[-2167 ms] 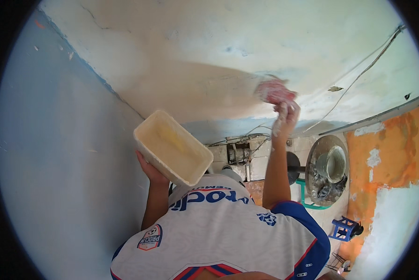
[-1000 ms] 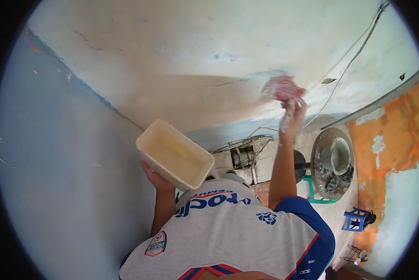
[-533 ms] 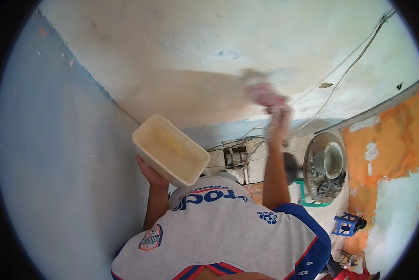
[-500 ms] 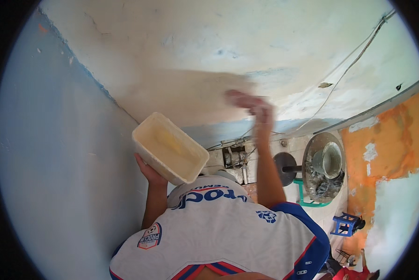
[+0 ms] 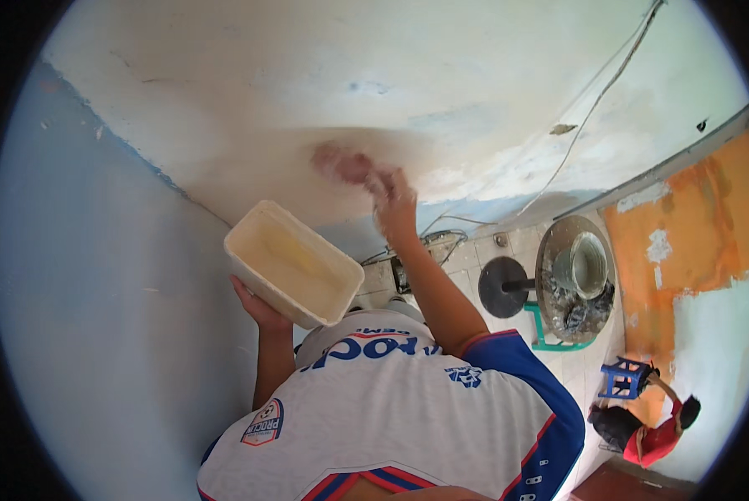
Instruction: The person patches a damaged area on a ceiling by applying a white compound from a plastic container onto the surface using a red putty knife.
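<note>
My left hand point(image 5: 259, 305) grips an off-white rectangular plastic tub point(image 5: 295, 265) from the side and beneath; its inside is coated pale cream, with a yellowish patch. My right hand point(image 5: 391, 204), whitened on the fingers, is closed on a red pad-like tool point(image 5: 341, 165), blurred by motion, at the patchy off-white wall point(image 5: 249, 75) above and right of the tub. A shadow surrounds the tool on the wall.
A blue wall point(image 5: 99, 292) is at my left. Cables point(image 5: 612, 79) run along the off-white wall. Right: a round table point(image 5: 554, 259) with a bucket point(image 5: 587, 265), green stool point(image 5: 550, 342), blue stool point(image 5: 621, 376), patched orange wall point(image 5: 658, 209) and a red-shirted person point(image 5: 650, 438).
My right hand and the red tool have swept leftward along the wall. The red-shirted person has come further into view at lower right. My left hand still holds the tub.
</note>
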Available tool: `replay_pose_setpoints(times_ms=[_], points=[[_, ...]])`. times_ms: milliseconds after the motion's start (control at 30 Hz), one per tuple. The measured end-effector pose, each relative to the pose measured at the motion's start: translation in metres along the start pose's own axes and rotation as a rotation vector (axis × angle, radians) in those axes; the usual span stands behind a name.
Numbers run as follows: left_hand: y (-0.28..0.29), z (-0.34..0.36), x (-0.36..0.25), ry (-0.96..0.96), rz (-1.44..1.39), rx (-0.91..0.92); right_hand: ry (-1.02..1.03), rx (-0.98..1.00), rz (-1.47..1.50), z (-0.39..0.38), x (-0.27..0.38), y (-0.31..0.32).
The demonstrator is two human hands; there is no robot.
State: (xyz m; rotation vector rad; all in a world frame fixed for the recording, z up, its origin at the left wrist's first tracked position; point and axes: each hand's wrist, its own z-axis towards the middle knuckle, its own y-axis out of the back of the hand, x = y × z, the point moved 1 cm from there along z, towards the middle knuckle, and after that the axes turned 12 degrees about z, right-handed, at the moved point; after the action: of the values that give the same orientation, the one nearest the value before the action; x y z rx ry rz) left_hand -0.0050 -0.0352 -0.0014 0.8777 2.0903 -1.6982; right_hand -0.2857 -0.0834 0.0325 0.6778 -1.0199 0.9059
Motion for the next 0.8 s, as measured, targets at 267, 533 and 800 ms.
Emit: replay_pose_setpoints(times_ms=[267,533,800], points=[[0.004,-0.008,-0.002,-0.062,-0.011,0.023,0.254,-0.215,0.143,0.001,-0.002,0.073],[0.013,-0.011,-0.002,-0.065,-0.020,-0.128,0.182,-0.425,0.195,0.033,0.001,0.089],[0.010,-0.009,0.003,-0.019,-0.030,-0.044,0.225,0.052,-0.079,-0.014,0.012,0.000]])
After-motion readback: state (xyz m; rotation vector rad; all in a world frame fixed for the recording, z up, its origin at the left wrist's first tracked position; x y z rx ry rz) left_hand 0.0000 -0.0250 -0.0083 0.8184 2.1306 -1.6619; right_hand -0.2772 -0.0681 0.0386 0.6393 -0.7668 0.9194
